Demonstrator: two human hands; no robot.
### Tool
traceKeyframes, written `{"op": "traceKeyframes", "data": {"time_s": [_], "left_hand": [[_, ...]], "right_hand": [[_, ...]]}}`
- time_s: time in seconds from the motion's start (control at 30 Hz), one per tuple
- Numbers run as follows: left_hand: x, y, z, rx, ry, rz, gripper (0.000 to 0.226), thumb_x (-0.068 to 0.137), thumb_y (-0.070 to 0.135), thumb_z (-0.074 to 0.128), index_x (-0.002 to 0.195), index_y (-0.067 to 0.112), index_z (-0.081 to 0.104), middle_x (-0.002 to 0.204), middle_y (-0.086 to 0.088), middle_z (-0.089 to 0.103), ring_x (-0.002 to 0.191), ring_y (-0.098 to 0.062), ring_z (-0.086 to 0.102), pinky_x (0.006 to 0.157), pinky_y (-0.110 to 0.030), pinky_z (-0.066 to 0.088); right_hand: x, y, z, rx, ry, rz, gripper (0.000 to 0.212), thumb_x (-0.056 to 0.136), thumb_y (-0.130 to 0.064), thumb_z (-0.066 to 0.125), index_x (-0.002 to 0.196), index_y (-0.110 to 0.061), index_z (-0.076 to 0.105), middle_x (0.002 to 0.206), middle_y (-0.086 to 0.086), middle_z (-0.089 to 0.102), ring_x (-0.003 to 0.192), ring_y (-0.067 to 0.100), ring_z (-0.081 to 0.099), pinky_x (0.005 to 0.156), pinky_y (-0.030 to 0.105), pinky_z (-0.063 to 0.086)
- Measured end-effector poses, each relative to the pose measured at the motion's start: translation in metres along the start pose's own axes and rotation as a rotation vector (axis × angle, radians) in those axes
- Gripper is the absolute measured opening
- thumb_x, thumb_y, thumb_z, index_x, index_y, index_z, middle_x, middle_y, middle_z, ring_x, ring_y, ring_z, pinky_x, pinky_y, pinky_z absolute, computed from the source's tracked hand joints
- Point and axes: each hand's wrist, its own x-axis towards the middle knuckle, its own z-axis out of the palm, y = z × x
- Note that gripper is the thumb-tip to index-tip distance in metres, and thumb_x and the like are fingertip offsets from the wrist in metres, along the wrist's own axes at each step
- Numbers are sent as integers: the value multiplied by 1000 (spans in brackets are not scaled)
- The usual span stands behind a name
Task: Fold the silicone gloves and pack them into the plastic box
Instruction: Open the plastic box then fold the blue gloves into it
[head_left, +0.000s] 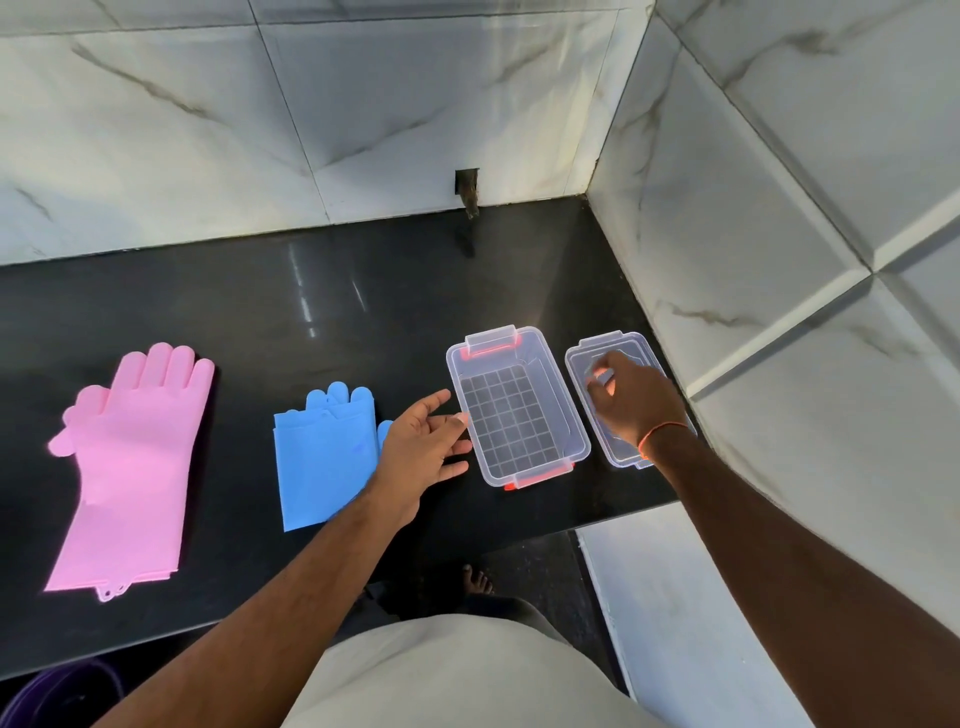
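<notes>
1. Gloves: I see two sets on the black counter (322, 291). The pink gloves (132, 457) lie flat and full-length at the far left of the scene, apparently a stacked pair, not folded.
2. The blue gloves (322, 457) lie nearer the middle, just left of the box. The cuff end looks doubled over the fingers, so I judge them at least partly folded, though I cannot tell whether both of a pair are there.
3. The box (517, 410) stands open and holds nothing; only its grid floor shows. The lid (618, 405) lies just right of it on the counter.
4. My left hand (423, 447) has its fingers spread and straight, holding nothing, its tips at the box's left wall, partly over the blue gloves.
5. My right hand (631, 397) sits over the lid with fingers bent down onto it; I cannot tell whether it grips the lid or merely touches it.
6. Judgement: early stage. Box opened; pink gloves to fold, everything to pack, lid to close.
</notes>
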Motion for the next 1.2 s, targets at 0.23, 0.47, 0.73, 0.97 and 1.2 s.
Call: {"op": "traceKeyframes", "data": {"time_s": [0.23, 0.47, 0.73, 0.97, 1.2], "left_hand": [[-15, 8, -63, 235, 137, 252, 35, 106, 22, 69, 141, 26, 67, 122, 10, 76, 105, -14, 77, 94, -36, 66], [-5, -19, -164, 545, 428, 314, 59, 91, 24, 83, 145, 19, 60, 140, -1, 57, 119, -18, 63, 107, -39, 55], [-7, -41, -199, 246, 222, 3, 90, 96, 31, 81, 169, 14, 31, 160, -3, 55, 133, -22, 63, 107, -41, 57], [1, -39, -204, 114, 135, -42, 55, 100, 13, 73, 151, 10, 54, 139, -7, 71, 118, -26, 74, 100, -52, 64], [9, -35, -210, 123, 4, -36, 29, 98, 9, 73, 128, 10, 72, 115, -3, 80, 104, -22, 79, 89, -43, 67]], "right_hand": [[-16, -100, -37, 399, 340, -183, 12, 103, -37, 63, 107, -25, 65, 91, -14, 71, 74, 3, 64, 75, 9, 45], [-65, -233, 36, 458, -1, -291, 21, 98, -31, 68, 118, -23, 65, 91, -11, 72, 83, 10, 67, 84, 28, 56], [-89, -249, 122, 200, -379, 124, 78, 94, -52, 70, 154, -15, 37, 148, 13, 46, 123, 33, 62, 104, 45, 55], [-95, -258, 137, 600, -388, 473, 71, 86, -42, 83, 141, -12, 50, 132, 9, 62, 111, 29, 67, 77, 45, 65], [-100, -262, 133, 948, -472, 579, 35, 88, -20, 86, 117, -10, 70, 116, 12, 77, 102, 28, 74, 86, 45, 63]]}}
